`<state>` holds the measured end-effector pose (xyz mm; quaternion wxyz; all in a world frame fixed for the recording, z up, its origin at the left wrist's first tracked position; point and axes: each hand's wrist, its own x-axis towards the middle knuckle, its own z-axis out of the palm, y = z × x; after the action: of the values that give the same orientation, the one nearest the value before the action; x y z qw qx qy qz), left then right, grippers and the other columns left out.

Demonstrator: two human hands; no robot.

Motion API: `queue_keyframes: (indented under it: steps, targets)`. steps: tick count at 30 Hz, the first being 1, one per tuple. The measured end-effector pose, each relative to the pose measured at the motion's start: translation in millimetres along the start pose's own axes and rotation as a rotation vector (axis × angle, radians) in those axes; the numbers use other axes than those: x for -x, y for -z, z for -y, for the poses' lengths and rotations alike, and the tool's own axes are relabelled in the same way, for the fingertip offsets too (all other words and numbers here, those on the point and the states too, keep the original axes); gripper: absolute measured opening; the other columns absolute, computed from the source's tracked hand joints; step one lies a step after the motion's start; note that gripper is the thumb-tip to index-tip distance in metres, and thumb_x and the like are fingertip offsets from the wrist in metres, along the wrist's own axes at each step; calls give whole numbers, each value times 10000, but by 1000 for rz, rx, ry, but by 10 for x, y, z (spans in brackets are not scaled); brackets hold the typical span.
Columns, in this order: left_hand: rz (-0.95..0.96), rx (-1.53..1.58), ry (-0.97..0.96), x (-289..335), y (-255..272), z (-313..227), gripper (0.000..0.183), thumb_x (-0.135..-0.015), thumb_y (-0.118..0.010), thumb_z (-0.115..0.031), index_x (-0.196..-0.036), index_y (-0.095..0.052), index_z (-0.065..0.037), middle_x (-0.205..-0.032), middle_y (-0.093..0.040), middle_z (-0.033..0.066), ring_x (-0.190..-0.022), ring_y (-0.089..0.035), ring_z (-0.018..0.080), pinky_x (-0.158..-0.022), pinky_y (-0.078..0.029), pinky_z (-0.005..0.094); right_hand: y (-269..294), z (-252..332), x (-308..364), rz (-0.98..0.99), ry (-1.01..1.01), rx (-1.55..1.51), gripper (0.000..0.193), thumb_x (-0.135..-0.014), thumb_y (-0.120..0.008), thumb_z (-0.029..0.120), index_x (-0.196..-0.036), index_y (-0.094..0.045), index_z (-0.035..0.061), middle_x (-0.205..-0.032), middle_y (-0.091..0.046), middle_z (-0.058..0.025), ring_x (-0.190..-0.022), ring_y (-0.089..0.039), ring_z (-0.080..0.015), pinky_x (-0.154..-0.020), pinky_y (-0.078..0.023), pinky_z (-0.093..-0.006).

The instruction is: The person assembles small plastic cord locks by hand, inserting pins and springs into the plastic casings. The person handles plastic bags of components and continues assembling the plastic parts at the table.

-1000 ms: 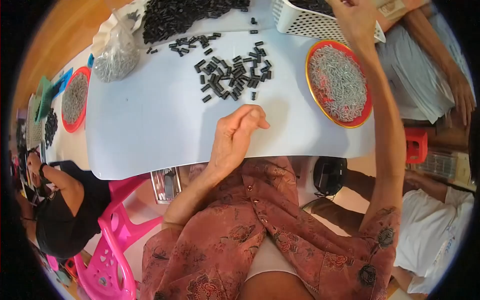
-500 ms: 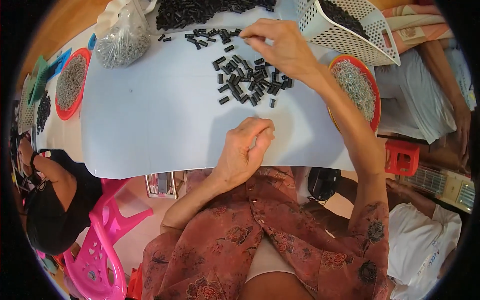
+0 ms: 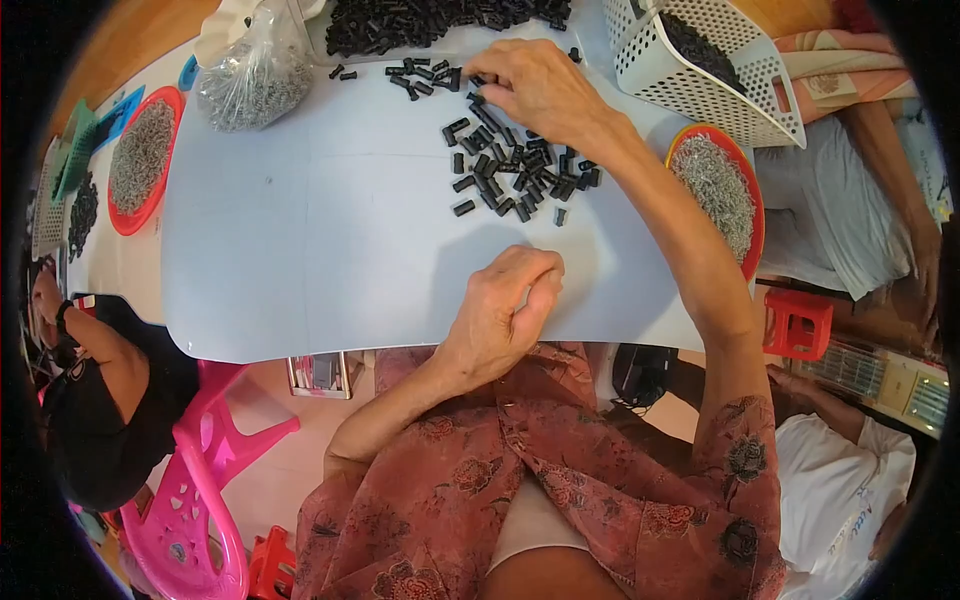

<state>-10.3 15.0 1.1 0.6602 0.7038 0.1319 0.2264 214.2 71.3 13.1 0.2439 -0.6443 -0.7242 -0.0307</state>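
My right hand (image 3: 545, 92) reaches over the far part of the white table, thumb and fingers curled together. A short black plastic piece (image 3: 476, 81) shows between its thumb and fingertips. Beside and below this hand lies a loose spread of short black cylindrical pieces (image 3: 490, 185), with a smaller cluster (image 3: 422, 78) to the left of the fingertips. Near the table's front edge my left hand (image 3: 508, 312) is closed, fingers bent in against the thumb. What it holds, if anything, is hidden.
A large heap of black pieces (image 3: 440, 25) lies at the back. A clear bag of small metal parts (image 3: 255, 90) stands back left. On the right are a red bowl of metal parts (image 3: 715, 190) and a white perforated basket (image 3: 690, 85). Other people sit on both sides.
My right hand has shifted slightly left and its fingertips are now down at the black pieces. My left hand stays closed near the front edge. The whole view has shifted a little.
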Motion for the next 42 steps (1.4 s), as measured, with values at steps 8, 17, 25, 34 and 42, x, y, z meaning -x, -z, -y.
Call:
queue_keyframes:
  steps: [8, 17, 25, 34, 42]
  targets:
    - [10, -26, -3, -3, -10, -25, 103, -855, -495, 6, -913, -573, 40, -810, -600, 126, -725, -578, 227, -671, -466, 302, 92, 9, 160, 79, -131, -9, 213, -752, -627, 19, -963, -657, 16, -776, -626, -124, -691, -610, -255, -660, -499, -343]
    - [36, 43, 93, 26, 7, -73, 154, -911, -461, -49, -960, -584, 29, -837, -632, 75, -757, -584, 136, -688, -465, 273, 202, 183, 354, -139, -417, -512, 218, -785, -625, 33, -993, -693, 33, -738, -652, -56, -666, -600, -137, -643, -490, -260]
    - [-174, 271, 111, -143, 33, -52, 205, -963, -487, -158, -996, -595, 13, -771, -638, 66, -768, -578, 113, -739, -463, 264, 430, 534, 816, -103, -649, -1137, 216, -877, -644, 142, -1047, -679, 12, -869, -657, -10, -791, -581, -65, -749, -490, -220]
    - [-177, 83, 42, -259, -41, -57, 209, -943, -513, -160, -1010, -580, 25, -761, -630, 51, -720, -557, 103, -684, -447, 246, 347, 843, 1175, -294, -500, -1140, 153, -884, -603, 54, -1005, -684, 8, -827, -650, -3, -715, -561, -51, -676, -481, -197]
    - [-220, -33, -48, -226, -142, 4, 156, -888, -574, -67, -1004, -582, 38, -754, -620, 64, -728, -567, 106, -671, -454, 246, 297, 845, 1383, -412, -582, -1150, 166, -901, -611, 91, -1020, -675, -3, -845, -660, -11, -735, -567, -50, -676, -474, -194]
